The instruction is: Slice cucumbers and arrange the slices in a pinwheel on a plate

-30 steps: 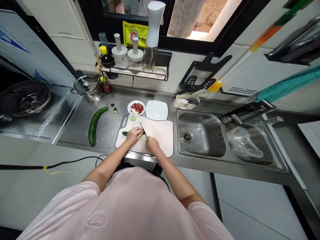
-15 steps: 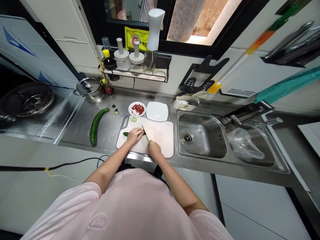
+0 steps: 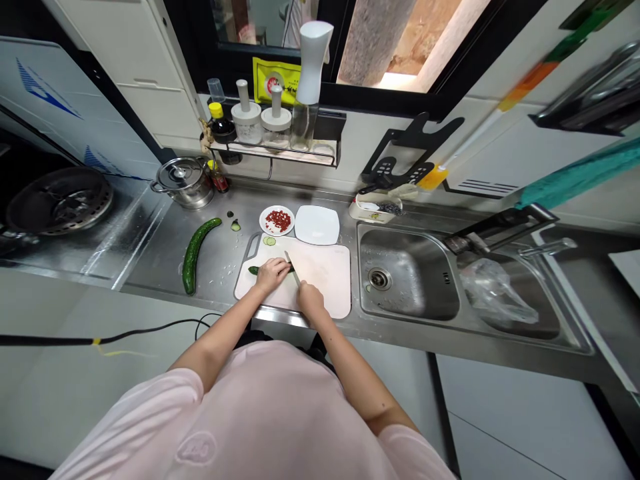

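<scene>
Cucumber [image 3: 254, 270] lies on the cutting board [image 3: 323, 283], held down beneath the curled left hand [image 3: 273, 273]; the right hand [image 3: 311, 299] clenches a knife [image 3: 293, 268], its blade just beside those fingers.

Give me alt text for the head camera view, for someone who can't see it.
Seen from above, a person's left hand pins a cucumber piece to a white cutting board while the right hand holds a knife beside it. A longer cucumber lies on the steel counter at left, with a steel sink at right.
</scene>
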`<state>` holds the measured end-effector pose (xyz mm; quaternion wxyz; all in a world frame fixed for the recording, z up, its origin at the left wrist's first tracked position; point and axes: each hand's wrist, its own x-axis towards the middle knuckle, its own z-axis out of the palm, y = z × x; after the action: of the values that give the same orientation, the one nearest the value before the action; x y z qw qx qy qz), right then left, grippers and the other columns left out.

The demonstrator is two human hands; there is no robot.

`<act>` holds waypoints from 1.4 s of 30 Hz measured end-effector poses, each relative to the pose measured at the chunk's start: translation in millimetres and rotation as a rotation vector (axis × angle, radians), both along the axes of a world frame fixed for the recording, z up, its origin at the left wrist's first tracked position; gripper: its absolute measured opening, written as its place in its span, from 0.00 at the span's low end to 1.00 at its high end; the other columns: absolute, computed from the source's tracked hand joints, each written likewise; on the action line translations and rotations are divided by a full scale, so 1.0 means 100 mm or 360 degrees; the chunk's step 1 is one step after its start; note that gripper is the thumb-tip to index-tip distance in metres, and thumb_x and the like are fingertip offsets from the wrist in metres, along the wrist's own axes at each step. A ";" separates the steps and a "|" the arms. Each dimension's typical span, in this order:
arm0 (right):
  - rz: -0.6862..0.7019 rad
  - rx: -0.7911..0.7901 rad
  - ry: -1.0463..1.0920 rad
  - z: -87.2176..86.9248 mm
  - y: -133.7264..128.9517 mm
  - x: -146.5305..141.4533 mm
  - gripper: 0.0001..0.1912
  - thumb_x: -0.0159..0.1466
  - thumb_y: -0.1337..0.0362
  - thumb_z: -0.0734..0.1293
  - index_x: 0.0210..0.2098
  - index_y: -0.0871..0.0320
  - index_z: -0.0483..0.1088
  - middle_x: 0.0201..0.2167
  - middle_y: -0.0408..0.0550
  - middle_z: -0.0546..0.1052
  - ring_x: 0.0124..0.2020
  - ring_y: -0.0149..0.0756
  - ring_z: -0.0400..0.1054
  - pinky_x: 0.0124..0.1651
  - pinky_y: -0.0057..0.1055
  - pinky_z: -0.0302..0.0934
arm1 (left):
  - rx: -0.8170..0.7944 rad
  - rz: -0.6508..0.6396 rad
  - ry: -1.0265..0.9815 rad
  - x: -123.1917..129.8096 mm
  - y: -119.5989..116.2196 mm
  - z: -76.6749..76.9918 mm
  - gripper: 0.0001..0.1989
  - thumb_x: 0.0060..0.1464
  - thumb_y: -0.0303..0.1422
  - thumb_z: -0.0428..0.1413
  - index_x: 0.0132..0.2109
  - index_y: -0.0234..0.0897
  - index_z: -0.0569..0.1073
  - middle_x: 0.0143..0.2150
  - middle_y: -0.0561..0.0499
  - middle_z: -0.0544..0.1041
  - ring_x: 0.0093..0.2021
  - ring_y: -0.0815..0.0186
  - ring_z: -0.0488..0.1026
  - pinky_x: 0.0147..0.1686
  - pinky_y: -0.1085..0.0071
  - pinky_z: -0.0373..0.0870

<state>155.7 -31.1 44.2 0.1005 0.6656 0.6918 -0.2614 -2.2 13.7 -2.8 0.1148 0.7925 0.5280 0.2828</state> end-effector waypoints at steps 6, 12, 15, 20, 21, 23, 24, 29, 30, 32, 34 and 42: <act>-0.0015 0.0024 0.0055 0.01 0.17 -0.09 0.13 0.65 0.71 0.54 0.46 0.63 0.64 0.40 0.58 0.75 0.43 0.38 0.71 0.41 0.29 0.60 | -0.0007 0.0002 -0.0004 0.01 -0.01 0.02 0.11 0.60 0.35 0.49 0.40 0.41 0.76 0.40 0.49 0.75 0.41 0.66 0.69 0.42 0.69 0.66; -0.0016 0.0074 0.0040 -0.06 0.12 -0.06 0.12 0.65 0.70 0.54 0.44 0.62 0.65 0.39 0.57 0.75 0.42 0.40 0.71 0.39 0.30 0.61 | -0.0009 0.0013 0.0005 0.01 -0.01 0.03 0.11 0.59 0.36 0.49 0.39 0.41 0.76 0.40 0.49 0.75 0.40 0.66 0.69 0.40 0.69 0.66; -0.0005 0.0083 0.0006 -0.10 0.00 0.00 0.12 0.65 0.71 0.53 0.43 0.62 0.65 0.38 0.57 0.76 0.40 0.41 0.72 0.38 0.31 0.61 | -0.0008 -0.0002 -0.0007 0.01 -0.01 0.05 0.11 0.60 0.36 0.49 0.40 0.41 0.76 0.40 0.49 0.75 0.41 0.66 0.70 0.41 0.69 0.66; 0.0007 0.0100 -0.0007 -0.11 -0.18 0.09 0.11 0.65 0.70 0.53 0.42 0.62 0.64 0.36 0.58 0.76 0.39 0.42 0.72 0.37 0.31 0.61 | -0.0010 -0.0012 -0.0013 0.01 -0.01 0.05 0.11 0.60 0.35 0.49 0.40 0.41 0.76 0.40 0.49 0.75 0.42 0.66 0.70 0.42 0.69 0.66; 0.0003 0.0100 -0.0006 -0.10 -0.19 0.10 0.12 0.65 0.71 0.53 0.42 0.62 0.64 0.36 0.58 0.76 0.39 0.42 0.72 0.37 0.31 0.61 | -0.0010 -0.0010 -0.0012 0.02 -0.01 0.05 0.11 0.60 0.35 0.49 0.40 0.41 0.76 0.40 0.50 0.75 0.42 0.66 0.70 0.43 0.69 0.66; 0.0001 0.0090 -0.0003 -0.09 -0.19 0.09 0.12 0.65 0.71 0.53 0.42 0.62 0.64 0.36 0.58 0.76 0.39 0.42 0.72 0.37 0.31 0.60 | -0.0011 -0.0003 -0.0010 0.02 -0.01 0.05 0.11 0.60 0.35 0.49 0.40 0.41 0.76 0.41 0.50 0.75 0.42 0.66 0.70 0.42 0.69 0.66; 0.0001 0.0086 0.0000 -0.08 -0.17 0.08 0.12 0.65 0.72 0.53 0.43 0.62 0.64 0.36 0.58 0.76 0.39 0.42 0.72 0.37 0.32 0.60 | -0.0012 -0.0001 -0.0008 0.02 -0.01 0.05 0.11 0.60 0.35 0.49 0.40 0.41 0.76 0.41 0.50 0.75 0.42 0.66 0.70 0.42 0.69 0.66; -0.0021 0.0087 0.0024 -0.08 -0.01 0.00 0.13 0.65 0.71 0.52 0.44 0.62 0.64 0.37 0.58 0.76 0.41 0.42 0.72 0.39 0.31 0.60 | -0.0008 0.0011 -0.0001 0.02 -0.02 0.04 0.11 0.60 0.35 0.49 0.40 0.42 0.76 0.41 0.50 0.75 0.42 0.66 0.70 0.42 0.69 0.66; -0.0031 0.0091 0.0027 -0.08 0.03 -0.03 0.13 0.65 0.71 0.52 0.44 0.62 0.65 0.38 0.58 0.76 0.41 0.41 0.72 0.38 0.31 0.60 | -0.0006 0.0013 0.0002 0.02 -0.02 0.04 0.11 0.60 0.35 0.49 0.40 0.42 0.76 0.41 0.50 0.75 0.42 0.66 0.69 0.41 0.69 0.66; -0.0041 0.0101 0.0039 -0.09 0.10 -0.07 0.13 0.65 0.72 0.52 0.43 0.62 0.65 0.38 0.57 0.76 0.41 0.41 0.72 0.38 0.31 0.60 | 0.0000 0.0013 0.0007 0.02 -0.02 0.03 0.11 0.60 0.35 0.49 0.40 0.42 0.76 0.41 0.50 0.75 0.42 0.66 0.69 0.41 0.70 0.66; -0.0043 0.0111 0.0054 -0.08 0.16 -0.11 0.13 0.64 0.72 0.53 0.44 0.62 0.65 0.39 0.57 0.76 0.41 0.41 0.72 0.38 0.30 0.60 | 0.0007 0.0010 0.0011 0.02 -0.01 0.02 0.11 0.60 0.36 0.49 0.40 0.42 0.76 0.42 0.50 0.75 0.42 0.66 0.69 0.42 0.70 0.66; -0.0043 0.0109 0.0065 -0.06 0.21 -0.14 0.13 0.64 0.71 0.54 0.45 0.62 0.65 0.40 0.57 0.75 0.43 0.41 0.71 0.40 0.31 0.61 | -0.0007 0.0001 0.0020 0.00 -0.01 0.00 0.11 0.60 0.36 0.49 0.41 0.42 0.76 0.42 0.50 0.75 0.42 0.66 0.69 0.42 0.70 0.66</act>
<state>142.0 -10.1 38.2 0.0599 0.6726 0.6931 -0.2523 -1.7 12.8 -3.1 0.1130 0.7938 0.5297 0.2768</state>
